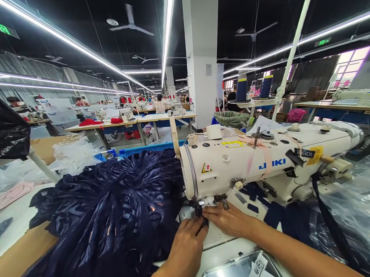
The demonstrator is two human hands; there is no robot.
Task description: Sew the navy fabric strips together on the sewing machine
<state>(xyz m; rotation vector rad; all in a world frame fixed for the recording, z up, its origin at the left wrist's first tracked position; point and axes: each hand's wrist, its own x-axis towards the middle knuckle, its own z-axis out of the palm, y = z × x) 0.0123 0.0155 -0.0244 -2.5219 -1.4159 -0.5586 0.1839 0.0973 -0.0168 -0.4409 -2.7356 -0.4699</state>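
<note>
A white JUKI sewing machine (226, 165) reaches across from the right, and its needle and presser foot (198, 208) stand over a small metal plate. My left hand (186, 242) is just in front of the foot, fingers together and closed on a small navy fabric piece (205, 222). From the right, my right hand (229, 219) meets it there, its closed fingertips on the same fabric beside the needle area. My fingers partly hide the fabric. Left of the machine, a large heap of navy fabric strips (114, 209) lies against the machine bed.
Dark cut pieces (273, 214) lie beneath the machine arm. A clear-lidded tray (237, 275) with white labels (260, 268) sits at the front. Plastic wrap (350, 203) lies at right, cardboard (27, 250) at left. Navy thread cones (266, 87) stand behind. Several people sit at distant tables.
</note>
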